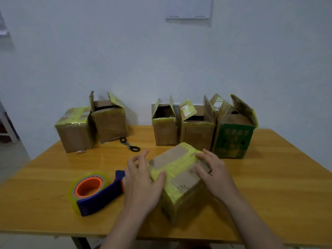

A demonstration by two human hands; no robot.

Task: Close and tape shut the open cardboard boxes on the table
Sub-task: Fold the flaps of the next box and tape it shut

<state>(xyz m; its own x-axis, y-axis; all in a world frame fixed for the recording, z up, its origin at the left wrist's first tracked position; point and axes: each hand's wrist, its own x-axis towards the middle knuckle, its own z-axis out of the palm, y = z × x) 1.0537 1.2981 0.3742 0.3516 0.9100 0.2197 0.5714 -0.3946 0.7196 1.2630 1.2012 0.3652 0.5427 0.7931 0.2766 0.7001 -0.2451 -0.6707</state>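
Note:
A closed cardboard box [179, 178] with yellowish tape across its top stands at the table's middle front. My left hand [142, 184] lies against its left side, thumb on the tape, fingers fairly straight. My right hand [213, 173] rests flat on the top's right part. A tape dispenser [95, 191], dark blue with an orange core and a clear roll, lies just left of my left hand. At the back stand a taped box [75, 128], an open box [109, 121], two more open boxes [165, 126] [197, 128] and an open green box [233, 139].
Black-handled scissors [130, 145] lie between the back boxes and the front box. The wooden table [269, 186] meets a white wall behind the boxes. Its front edge runs just under my forearms.

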